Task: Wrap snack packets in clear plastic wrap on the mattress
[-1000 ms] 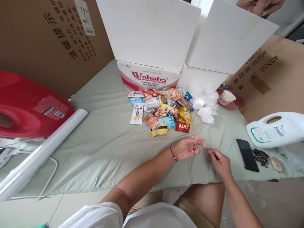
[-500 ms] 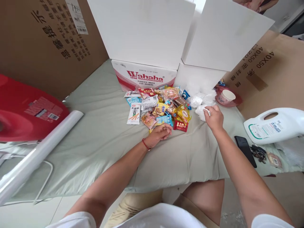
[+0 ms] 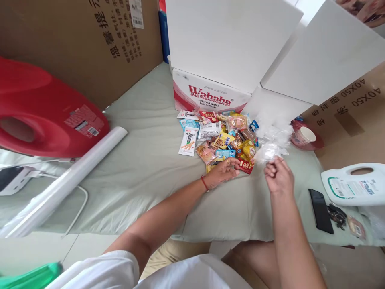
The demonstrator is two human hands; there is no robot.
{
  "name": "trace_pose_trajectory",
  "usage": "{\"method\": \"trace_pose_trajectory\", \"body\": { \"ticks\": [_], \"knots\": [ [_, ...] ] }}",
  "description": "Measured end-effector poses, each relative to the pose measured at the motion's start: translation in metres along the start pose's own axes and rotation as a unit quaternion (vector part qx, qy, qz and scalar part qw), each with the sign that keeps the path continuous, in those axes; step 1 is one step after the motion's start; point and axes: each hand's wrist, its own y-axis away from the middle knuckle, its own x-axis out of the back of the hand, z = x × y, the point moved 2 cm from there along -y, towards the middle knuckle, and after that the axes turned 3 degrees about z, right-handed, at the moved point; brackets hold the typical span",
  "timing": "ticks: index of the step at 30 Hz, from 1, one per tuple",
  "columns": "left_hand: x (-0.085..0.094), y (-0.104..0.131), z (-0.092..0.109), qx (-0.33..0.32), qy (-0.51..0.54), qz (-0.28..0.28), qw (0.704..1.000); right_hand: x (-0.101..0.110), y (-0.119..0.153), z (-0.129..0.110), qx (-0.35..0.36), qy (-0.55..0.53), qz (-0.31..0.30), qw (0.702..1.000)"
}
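Note:
My left hand [image 3: 223,172] rests at the front edge of a pile of wrapped snacks, fingers loosely bent and apart, holding nothing. Beside its fingertips lies a red snack packet [image 3: 246,165]; a light blue packet [image 3: 225,153] is just behind it. My right hand [image 3: 279,176] is closed, pinching the near edge of a crumpled clear plastic bag [image 3: 268,152]. More crumpled plastic bags [image 3: 275,130] lie behind that one. On the pile's left side is a white snack packet [image 3: 188,141] with a picture of sticks.
A Wahaha carton [image 3: 210,94] stands behind the pile. On the right are a paper cup [image 3: 303,135] on a red plate, a white detergent bottle [image 3: 355,184], a phone [image 3: 321,210] and keys [image 3: 337,216]. A red jug [image 3: 51,108] and plastic roll [image 3: 69,180] lie left.
The view has shifted left, so the things appear further right. My right hand has drawn slightly toward me, and the plastic at its fingertips looks more spread out. My left hand stays by the snacks.

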Motion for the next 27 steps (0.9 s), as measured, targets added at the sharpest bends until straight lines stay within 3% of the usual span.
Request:
{"method": "trace_pose_trajectory", "body": {
  "ticks": [4,8,19,23,27],
  "knots": [
    [-0.004,-0.002,-0.002,-0.047,-0.013,0.017,0.999,-0.023,0.066,0.043,-0.112,-0.049,-0.046,0.991],
    [-0.002,-0.004,-0.010,-0.022,-0.040,0.017,0.999,-0.022,0.083,0.061,-0.166,-0.068,-0.060,0.982],
    [0.001,-0.005,-0.005,0.027,-0.005,-0.005,1.000,0.025,0.080,0.053,-0.158,-0.145,0.002,0.977],
    [0.000,-0.005,-0.006,0.018,-0.108,-0.067,0.992,0.030,0.083,0.038,-0.183,-0.192,-0.005,0.964],
    [-0.004,-0.001,-0.004,-0.020,-0.207,-0.135,0.969,0.018,0.089,0.010,-0.106,-0.144,-0.031,0.983]
  ]
}}
